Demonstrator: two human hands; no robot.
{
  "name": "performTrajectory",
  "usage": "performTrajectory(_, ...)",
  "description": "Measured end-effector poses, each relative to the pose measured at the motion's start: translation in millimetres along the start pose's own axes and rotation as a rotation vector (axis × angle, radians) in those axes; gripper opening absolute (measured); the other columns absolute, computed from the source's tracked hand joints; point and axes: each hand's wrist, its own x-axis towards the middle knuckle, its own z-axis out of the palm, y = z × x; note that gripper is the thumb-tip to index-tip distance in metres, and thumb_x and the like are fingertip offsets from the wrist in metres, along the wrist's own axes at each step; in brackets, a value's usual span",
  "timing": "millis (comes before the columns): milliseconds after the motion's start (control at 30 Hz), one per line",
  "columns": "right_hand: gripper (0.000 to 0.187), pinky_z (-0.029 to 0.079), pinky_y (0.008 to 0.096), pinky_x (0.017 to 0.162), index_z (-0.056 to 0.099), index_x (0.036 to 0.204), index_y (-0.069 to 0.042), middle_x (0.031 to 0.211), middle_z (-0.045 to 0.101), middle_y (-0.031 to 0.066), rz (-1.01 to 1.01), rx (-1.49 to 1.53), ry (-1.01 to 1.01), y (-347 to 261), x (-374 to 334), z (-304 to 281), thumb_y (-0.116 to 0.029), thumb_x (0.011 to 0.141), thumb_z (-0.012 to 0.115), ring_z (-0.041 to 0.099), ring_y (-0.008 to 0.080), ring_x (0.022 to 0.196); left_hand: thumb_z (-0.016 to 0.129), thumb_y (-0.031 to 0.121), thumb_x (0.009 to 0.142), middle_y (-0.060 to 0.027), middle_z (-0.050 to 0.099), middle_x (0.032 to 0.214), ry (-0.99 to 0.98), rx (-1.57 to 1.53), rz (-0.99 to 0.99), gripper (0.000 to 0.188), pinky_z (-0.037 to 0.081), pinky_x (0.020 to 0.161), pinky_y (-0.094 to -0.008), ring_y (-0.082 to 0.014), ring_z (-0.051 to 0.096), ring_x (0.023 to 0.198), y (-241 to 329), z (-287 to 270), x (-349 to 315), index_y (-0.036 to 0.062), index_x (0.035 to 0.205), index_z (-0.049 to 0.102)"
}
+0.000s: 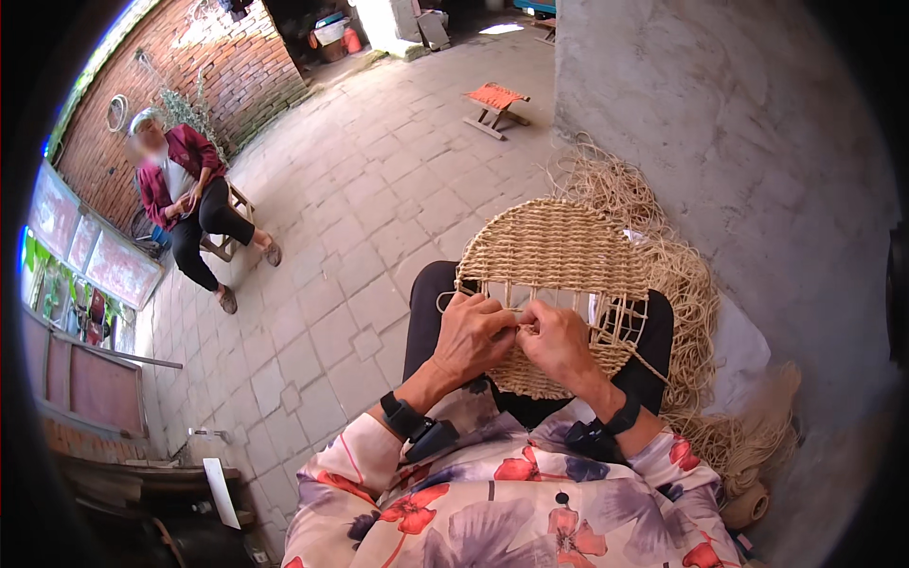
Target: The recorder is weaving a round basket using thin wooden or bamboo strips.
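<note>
At the left, near a rough red brick wall [213, 66], a person in a dark red jacket and black trousers [177, 185], sitting on a small wooden stool [241, 201]. Next, a floor of flat grey-brown stones [350, 293]. Then the left hand [473, 331], with a chunky black band [405, 417] on the wrist: fingers bent in and tips pressed together, pinching at the weaving. Up behind, well apart, a little folding stool with an orange seat [495, 96]. In the middle, on the lap in black trousers [431, 303], a flat, rounded tan straw weaving [554, 246]: tight rows at top and bottom, bare strands and gaps between. Close beside the left hand, the right hand [557, 348], also banded in black: thumb and fingers pinched together at the gaps. Cannot tell which strand, hidden under the fingers. Farther right, a big, messy heap of tan cord [677, 303] against a smooth grey wall [739, 142].
</note>
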Motion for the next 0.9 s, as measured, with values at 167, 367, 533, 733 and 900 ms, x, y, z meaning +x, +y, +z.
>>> performTrajectory(167, 0.015, 0.053, 0.0465, 0.064, 0.065, 0.082, -0.007, 0.07, 0.067, 0.0156, 0.017, 0.025, 0.02, -0.3, 1.0, 1.8, -0.019, 0.074, 0.069, 0.067, 0.0361, 0.07, 0.074, 0.016, 0.069, -0.0024, 0.06, 0.072, 0.043, -0.035, -0.045, 0.011, 0.039, 0.067, -0.036, -0.0216, 0.057, 0.071, -0.2, 2.5, -1.0, 0.0109, 0.076, 0.068)
performTrajectory(367, 0.014, 0.052, 0.0461, 0.061, 0.064, 0.079, -0.007, 0.065, 0.065, 0.0151, 0.017, 0.028, -0.03, -7.4, -1.2, -7.3, -0.019, 0.073, 0.068, 0.066, 0.036, 0.065, 0.072, 0.016, 0.071, -0.001, 0.057, 0.071, 0.037, -0.025, -0.056, 0.01, 0.037, 0.069, -0.0349, -0.0203, 0.055, 0.071, 3.1, -0.1, -1.5, 0.0127, 0.08, 0.069)
performTrajectory(533, 0.012, 0.052, 0.046, 0.062, 0.064, 0.077, -0.007, 0.063, 0.063, 0.0163, 0.053, 0.09, -0.045, -6.5, 0.3, -6.0, -0.019, 0.074, 0.067, 0.065, 0.0369, 0.065, 0.069, 0.015, 0.077, -0.0011, 0.052, 0.073, -0.051, -0.034, 0.019, 0.009, 0.034, 0.072, -0.0355, -0.0201, 0.052, 0.074, -5.3, -11.0, 1.1, 0.0129, 0.085, 0.068)
performTrajectory(733, 0.01, 0.053, 0.033, 0.057, 0.061, 0.089, -0.001, 0.075, 0.068, 0.0086, 0.029, 0.631, -0.091, 13.7, 0.1, -15.2, -0.007, 0.081, 0.065, 0.067, 0.0193, 0.062, 0.068, 0.017, 0.081, -0.0028, 0.052, 0.078, -0.089, -0.051, 0.025, 0.009, 0.034, 0.076, -0.0364, -0.0211, 0.052, 0.079, -11.0, -7.3, -0.2, 0.0113, 0.088, 0.066)
performTrajectory(900, 0.009, 0.052, 0.028, 0.058, 0.061, 0.095, 0.0, 0.078, 0.067, 0.0071, 0.37, 0.819, -0.195, 16.4, -8.1, -27.1, -0.001, 0.086, 0.062, 0.066, 0.0126, 0.066, 0.067, 0.017, 0.083, -0.0032, 0.052, 0.079, -0.117, -0.06, 0.022, 0.008, 0.035, 0.077, -0.0365, -0.0214, 0.052, 0.08, -13.0, -7.3, -0.9, 0.0107, 0.088, 0.065)
